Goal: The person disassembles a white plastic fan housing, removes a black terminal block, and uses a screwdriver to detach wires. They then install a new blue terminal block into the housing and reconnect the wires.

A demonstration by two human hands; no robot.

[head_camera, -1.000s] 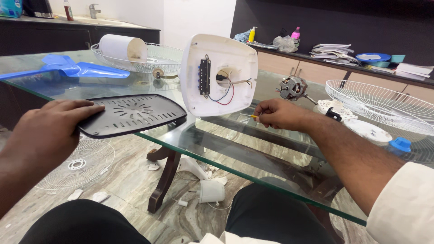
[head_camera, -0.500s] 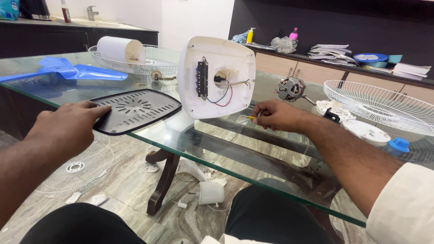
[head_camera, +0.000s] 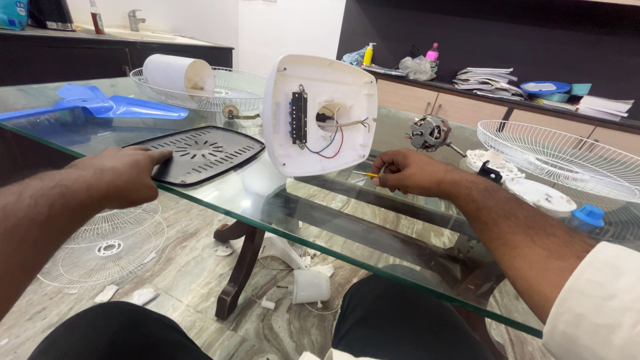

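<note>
Head view: left hand (head_camera: 120, 177) lies flat, fingers spread, pressing on the near edge of a dark vented cover (head_camera: 197, 155) that rests on the glass table (head_camera: 373, 220). It isn't gripping it, just palm on top. The cover looks like thin, stiff, light plastic, probably slick on glass; best lifted by its rim. Right hand (head_camera: 407, 172) is clenched around a small screwdriver (head_camera: 365, 174) with a yellow handle, tip towards the white housing (head_camera: 320, 115). The housing stands upright on the table just beside that hand, open back showing a switch strip and loose wires (head_camera: 330, 137). It is likely a hollow, light shell that tips easily; wires are fragile, so hold it by the outer edge. A bare motor (head_camera: 430, 131) sits behind, dense-looking.

Containers: the wire guard (head_camera: 227, 90) at the back holds a white cylinder (head_camera: 177, 73) lying on its side; the wire guard on the right (head_camera: 553, 153) seems empty. Blue fan blade (head_camera: 100, 107) lies far left. Another guard (head_camera: 103, 243) on the floor.
</note>
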